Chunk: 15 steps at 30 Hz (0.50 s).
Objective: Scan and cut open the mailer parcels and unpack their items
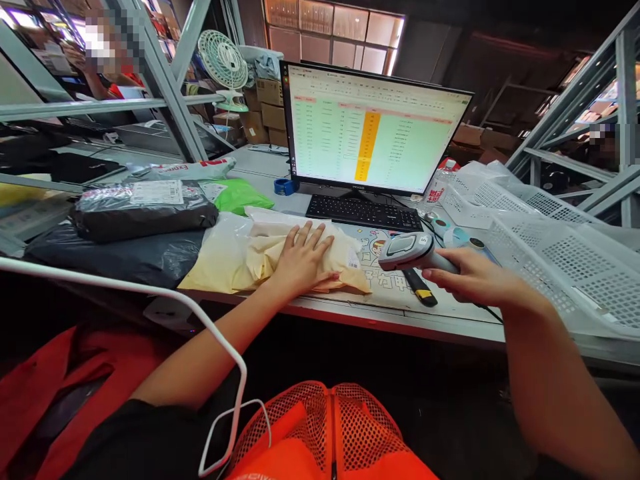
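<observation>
My left hand (306, 259) lies flat with fingers spread on a pale yellow parcel bag (265, 260) at the front of the desk. A small white barcode label (353, 264) shows on the bag's right part. In my right hand (473, 275) is a grey barcode scanner (410, 251), its head pointing left toward the bag and held above the desk. Below the scanner lies a black and yellow utility knife (421, 288) on a printed desk mat (385, 291). The fingers of my right hand wrap the scanner's handle.
Left of the bag are a black wrapped parcel (145, 212), another black bag (120, 257) and a green bag (243, 195). Behind stand a monitor (370, 133) and keyboard (365, 212). White perforated baskets (565, 247) fill the right side. A white cable (200, 310) crosses the lower left.
</observation>
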{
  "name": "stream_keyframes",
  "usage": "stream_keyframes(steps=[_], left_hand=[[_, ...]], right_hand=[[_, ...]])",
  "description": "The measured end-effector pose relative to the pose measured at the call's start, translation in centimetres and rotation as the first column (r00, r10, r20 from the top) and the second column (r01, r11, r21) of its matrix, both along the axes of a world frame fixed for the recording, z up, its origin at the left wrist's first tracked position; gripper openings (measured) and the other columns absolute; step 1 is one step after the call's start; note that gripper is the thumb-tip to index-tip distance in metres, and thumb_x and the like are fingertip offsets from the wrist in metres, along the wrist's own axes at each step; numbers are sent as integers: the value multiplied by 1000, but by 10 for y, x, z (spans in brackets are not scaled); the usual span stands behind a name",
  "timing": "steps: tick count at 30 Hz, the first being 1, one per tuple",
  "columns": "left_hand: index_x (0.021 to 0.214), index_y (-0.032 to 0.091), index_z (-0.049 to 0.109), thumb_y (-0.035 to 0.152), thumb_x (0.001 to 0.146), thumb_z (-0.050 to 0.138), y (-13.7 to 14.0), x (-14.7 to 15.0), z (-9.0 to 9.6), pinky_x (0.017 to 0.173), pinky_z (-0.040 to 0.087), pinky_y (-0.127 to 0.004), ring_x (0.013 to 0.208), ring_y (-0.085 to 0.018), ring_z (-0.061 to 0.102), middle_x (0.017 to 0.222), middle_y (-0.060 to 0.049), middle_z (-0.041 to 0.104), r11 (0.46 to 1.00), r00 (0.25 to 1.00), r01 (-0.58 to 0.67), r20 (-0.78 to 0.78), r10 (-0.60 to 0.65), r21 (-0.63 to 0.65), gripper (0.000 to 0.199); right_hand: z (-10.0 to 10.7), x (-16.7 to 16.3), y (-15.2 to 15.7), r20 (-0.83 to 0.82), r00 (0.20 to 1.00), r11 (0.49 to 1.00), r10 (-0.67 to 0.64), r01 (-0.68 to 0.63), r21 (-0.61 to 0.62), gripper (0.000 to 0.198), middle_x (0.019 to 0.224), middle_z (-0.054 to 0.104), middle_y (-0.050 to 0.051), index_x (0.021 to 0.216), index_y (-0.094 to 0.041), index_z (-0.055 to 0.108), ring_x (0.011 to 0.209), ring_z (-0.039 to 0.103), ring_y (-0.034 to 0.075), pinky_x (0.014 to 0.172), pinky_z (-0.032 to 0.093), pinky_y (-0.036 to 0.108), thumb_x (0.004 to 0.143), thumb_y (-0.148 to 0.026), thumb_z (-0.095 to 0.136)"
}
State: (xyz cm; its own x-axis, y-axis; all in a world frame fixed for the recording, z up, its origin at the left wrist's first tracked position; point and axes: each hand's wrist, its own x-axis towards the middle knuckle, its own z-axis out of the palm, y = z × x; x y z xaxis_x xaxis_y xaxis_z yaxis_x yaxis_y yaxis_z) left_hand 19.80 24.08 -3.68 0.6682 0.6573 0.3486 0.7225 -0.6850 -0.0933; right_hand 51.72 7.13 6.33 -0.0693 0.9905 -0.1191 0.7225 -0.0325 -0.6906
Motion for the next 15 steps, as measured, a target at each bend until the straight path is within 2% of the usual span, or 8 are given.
stream_keyframes(steps=[3,7,10,12,15], left_hand=[[162,20,50,70,93,67,-2,2,0,133,12,-58,164,-41,21,175,-13,31,1000,1000,-9,-16,9,-15,86],[162,21,50,67,93,68,-4,1,4,134,13,-58,164,-39,21,176,-11,30,1000,1000,-10,-13,10,-30,85],[163,25,49,66,91,72,-1,-14,9,133,12,-62,165,-41,19,177,-9,28,1000,1000,-21,3,21,-17,85],[162,30,51,66,88,77,4,-31,12,130,11,-69,164,-45,17,177,-8,27,997,997,-71,9,71,-21,86],[161,34,52,65,83,82,14,-56,14,127,15,-74,163,-49,16,177,-9,28,988,988,-152,26,153,-35,88]], right_hand=[[2,-7,6,33,999,999,36,-36,5,46,67,54,-1,107,-19,70,52,46,12,44,34,23,93,-63,67],[-6,-7,17,12,999,999,-32,32,-6,45,69,56,-1,100,-20,66,50,43,10,45,32,23,93,-64,65],[-22,4,29,67,987,988,-144,139,70,47,73,60,1,98,-20,66,54,48,12,46,35,23,91,-66,64],[-37,16,38,123,955,957,-270,253,140,47,75,63,3,97,-20,66,59,54,15,47,38,24,89,-66,64],[-54,32,40,74,909,909,-411,403,104,50,70,60,2,93,-21,61,56,53,15,44,36,24,87,-70,64]])
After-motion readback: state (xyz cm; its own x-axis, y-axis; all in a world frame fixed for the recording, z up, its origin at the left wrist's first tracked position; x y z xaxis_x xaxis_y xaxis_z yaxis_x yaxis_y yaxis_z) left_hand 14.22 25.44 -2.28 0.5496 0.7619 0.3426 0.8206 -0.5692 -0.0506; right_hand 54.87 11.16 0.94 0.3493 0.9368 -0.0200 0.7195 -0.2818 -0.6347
